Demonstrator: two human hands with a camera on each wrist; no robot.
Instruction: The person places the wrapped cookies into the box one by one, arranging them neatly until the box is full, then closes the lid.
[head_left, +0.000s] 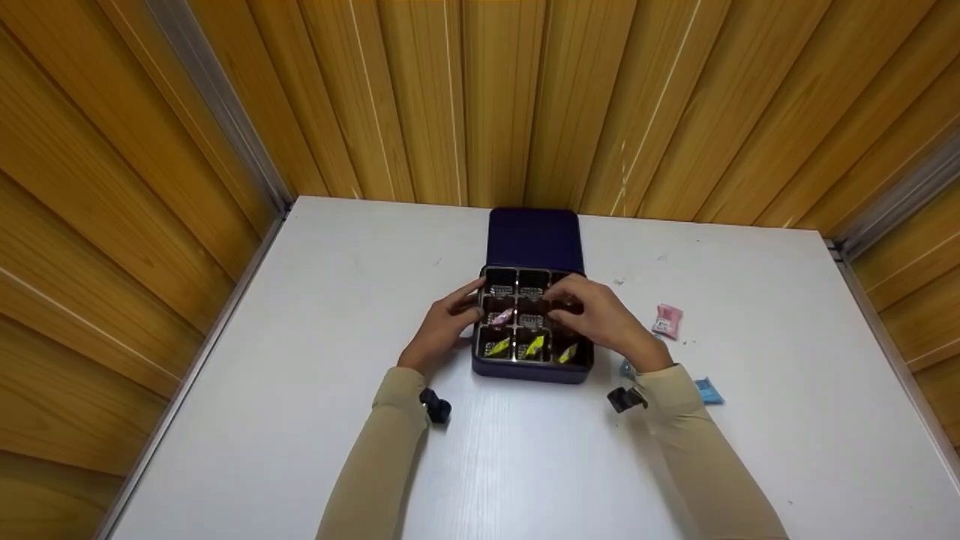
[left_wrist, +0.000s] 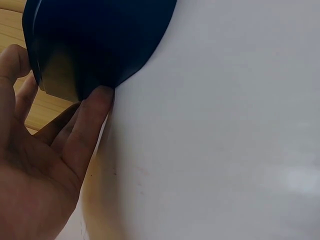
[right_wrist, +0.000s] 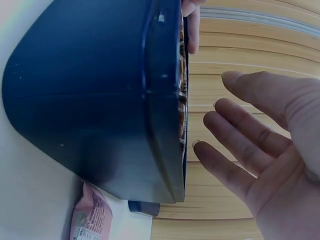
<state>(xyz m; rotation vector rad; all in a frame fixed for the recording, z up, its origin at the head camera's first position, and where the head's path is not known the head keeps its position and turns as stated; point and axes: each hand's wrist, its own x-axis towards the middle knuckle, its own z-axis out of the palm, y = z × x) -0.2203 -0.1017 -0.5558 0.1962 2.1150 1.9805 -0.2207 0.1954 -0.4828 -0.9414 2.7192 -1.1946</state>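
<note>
A dark blue tin box (head_left: 532, 371) lies in front of me, its lid (head_left: 534, 238) folded back, with a black divided tray inside. Yellow-green wrapped candies (head_left: 535, 346) sit in the front row of compartments, and a pink wrapped candy (head_left: 502, 317) in the middle-left one. My left hand (head_left: 442, 328) holds the tin's left side, fingers along the wall and rim. Over the right-hand column hovers my right hand (head_left: 600, 315), covering some compartments. In the right wrist view its fingers (right_wrist: 240, 135) are spread loosely beside the rim, nothing between them and the thumb.
To the right of the tin a pink packet (head_left: 667, 321) lies on the white table (head_left: 262, 375). Blue packets (head_left: 709, 391) lie nearer me, one partly hidden by my right wrist. Wood-patterned panels (head_left: 495, 97) stand behind the table and at both sides.
</note>
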